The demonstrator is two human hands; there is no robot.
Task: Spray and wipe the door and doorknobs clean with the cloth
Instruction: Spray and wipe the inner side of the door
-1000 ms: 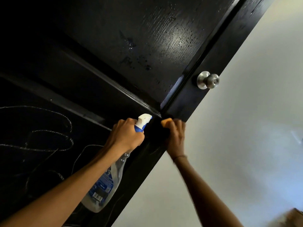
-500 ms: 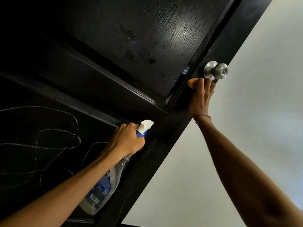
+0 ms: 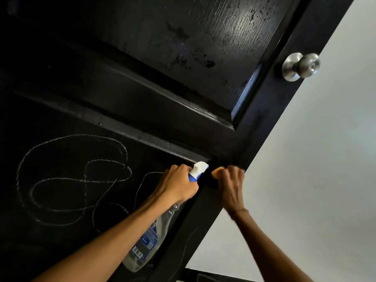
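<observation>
Two hands at a black door [image 3: 142, 58], left hand [image 3: 179, 185] gripping a spray bottle [image 3: 146, 245], right hand [image 3: 231, 185] clutching an orange cloth [image 3: 217, 171] against the door's edge, silver doorknob [image 3: 301, 66] well above

Both forearms are bare from the bottom edge of the view up to the hands; no sleeve shows on either. The left hand [image 3: 177, 185] carries no ring, watch or band that can be seen. At the wrist of the right hand [image 3: 232, 189] runs a thin dark line, possibly a slim bracelet or cord, though the dim light leaves it unclear.
</observation>
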